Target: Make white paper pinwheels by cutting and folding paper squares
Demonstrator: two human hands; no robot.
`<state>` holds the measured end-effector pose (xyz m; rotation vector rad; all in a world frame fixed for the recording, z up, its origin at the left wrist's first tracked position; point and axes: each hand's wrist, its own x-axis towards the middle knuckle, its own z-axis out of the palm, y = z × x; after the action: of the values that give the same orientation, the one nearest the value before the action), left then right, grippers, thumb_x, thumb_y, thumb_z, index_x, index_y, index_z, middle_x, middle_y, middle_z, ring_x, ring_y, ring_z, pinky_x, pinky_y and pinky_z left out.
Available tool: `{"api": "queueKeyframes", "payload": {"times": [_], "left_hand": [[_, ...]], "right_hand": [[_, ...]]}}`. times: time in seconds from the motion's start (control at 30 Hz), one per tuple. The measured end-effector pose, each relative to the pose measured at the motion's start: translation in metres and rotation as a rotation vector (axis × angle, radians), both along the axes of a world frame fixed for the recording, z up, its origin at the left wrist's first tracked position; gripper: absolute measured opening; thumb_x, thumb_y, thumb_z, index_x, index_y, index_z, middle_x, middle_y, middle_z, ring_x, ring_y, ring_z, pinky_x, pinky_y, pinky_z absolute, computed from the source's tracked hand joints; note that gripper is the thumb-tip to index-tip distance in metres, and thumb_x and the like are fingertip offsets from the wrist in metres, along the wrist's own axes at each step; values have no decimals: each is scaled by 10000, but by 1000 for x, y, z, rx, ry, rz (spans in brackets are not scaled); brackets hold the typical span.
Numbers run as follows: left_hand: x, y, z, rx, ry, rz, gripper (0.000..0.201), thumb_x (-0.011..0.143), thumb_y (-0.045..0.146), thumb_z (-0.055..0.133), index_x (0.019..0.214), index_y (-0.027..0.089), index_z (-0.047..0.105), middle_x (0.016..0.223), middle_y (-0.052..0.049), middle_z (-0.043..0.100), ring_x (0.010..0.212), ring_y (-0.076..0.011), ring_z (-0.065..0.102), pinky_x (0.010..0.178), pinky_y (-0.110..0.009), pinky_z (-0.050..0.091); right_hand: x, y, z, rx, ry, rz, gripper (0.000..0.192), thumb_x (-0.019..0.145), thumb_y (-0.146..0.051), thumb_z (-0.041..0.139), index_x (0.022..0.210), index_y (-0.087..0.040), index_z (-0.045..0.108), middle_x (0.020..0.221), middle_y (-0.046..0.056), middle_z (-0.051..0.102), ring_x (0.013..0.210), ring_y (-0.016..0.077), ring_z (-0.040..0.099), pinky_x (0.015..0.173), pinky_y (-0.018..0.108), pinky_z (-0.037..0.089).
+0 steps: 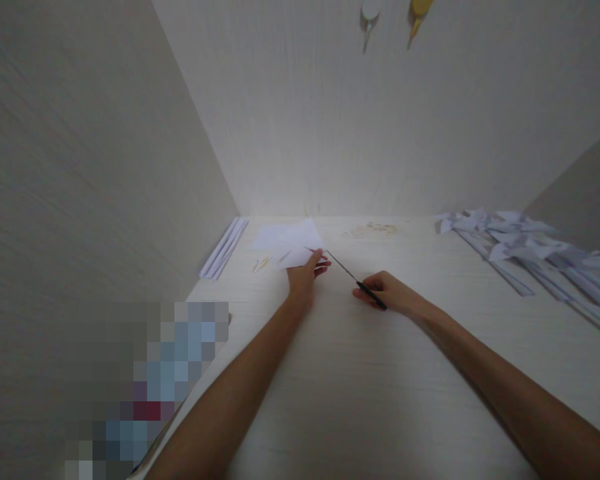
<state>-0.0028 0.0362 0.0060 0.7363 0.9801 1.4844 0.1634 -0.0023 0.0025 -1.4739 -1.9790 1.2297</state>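
Note:
My left hand (pixel 306 273) pinches the near right corner of a white sheet of paper (pixel 287 239) that lies on the pale wooden table (pixel 360 373). My right hand (pixel 391 292) grips the black handle of a pair of scissors (pixel 353 275). The thin blades point up and left toward the paper's edge beside my left fingers. A small yellowish sliver (pixel 261 264) lies on the table just left of the sheet.
A stack of folded white strips (pixel 224 248) lies against the left wall. A heap of folded white paper pieces on long strips (pixel 530 250) fills the right side. Two objects, white (pixel 369 13) and yellow (pixel 419 15), hang on the back wall.

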Motion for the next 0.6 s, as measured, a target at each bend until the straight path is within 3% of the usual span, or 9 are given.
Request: {"api": "queueKeyframes", "payload": {"times": [0.6], "left_hand": [[-2, 1, 0, -8, -57, -26, 131, 568, 190, 641, 627, 130, 541, 563, 19, 571, 472, -72, 558, 448, -161, 416]], "right_hand": [[-2, -2, 4, 11, -51, 6, 455, 667, -550, 500, 460, -176, 344, 413, -49, 324, 392, 60, 284, 394, 217, 208]]}}
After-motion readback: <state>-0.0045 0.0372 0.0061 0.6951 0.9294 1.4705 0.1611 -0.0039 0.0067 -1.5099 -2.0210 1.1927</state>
